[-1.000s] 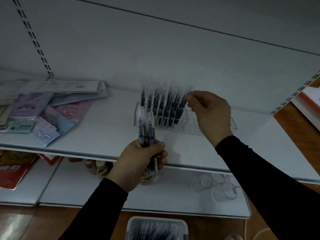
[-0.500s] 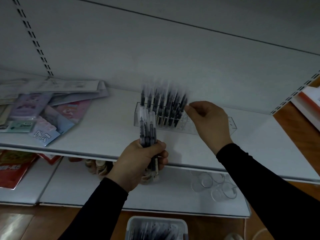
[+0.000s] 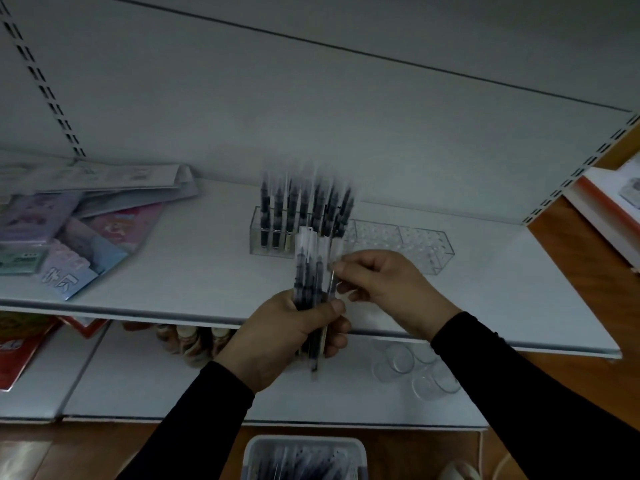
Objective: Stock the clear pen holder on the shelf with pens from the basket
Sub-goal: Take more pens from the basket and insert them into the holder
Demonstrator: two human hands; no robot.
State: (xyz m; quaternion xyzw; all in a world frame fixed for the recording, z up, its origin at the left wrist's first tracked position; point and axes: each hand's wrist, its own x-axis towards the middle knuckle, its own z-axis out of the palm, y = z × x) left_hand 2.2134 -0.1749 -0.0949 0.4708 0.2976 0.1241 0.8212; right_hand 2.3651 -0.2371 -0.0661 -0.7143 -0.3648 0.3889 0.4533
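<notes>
Here the holder (image 3: 398, 245), a long clear tray with rows of holes, stands on the white shelf (image 3: 180, 271) near the back panel. Its left end is filled with upright dark pens (image 3: 304, 213), somewhat blurred; the middle and right parts show only bare holes. Just in front of the holder, over the shelf's front edge, the left hand (image 3: 298, 327) grips a bunch (image 3: 310, 282) of wrapped pens upright, fingers curled round their lower halves, the clear wrapper tops standing above the fist. The right hand (image 3: 384, 285) is close beside it, thumb and forefinger pinching the rightmost pen of the bunch near its upper part; whether that pen is already free of the left fist cannot be told. Both arms wear black sleeves (image 3: 540, 393).

Below, at the bottom edge of the view, the white basket (image 3: 304, 459) holds more wrapped pens lying loose. On the lower shelf (image 3: 173, 386), right of the hands, lie several clear round cups (image 3: 415, 372), and behind the left hand stands a cluster of small jars (image 3: 190, 341), partly hidden. At the left end of the upper shelf is a fanned heap of flat packets (image 3: 86, 216) in pale colours. A red packet (image 3: 20, 348) lies on the lower left.
</notes>
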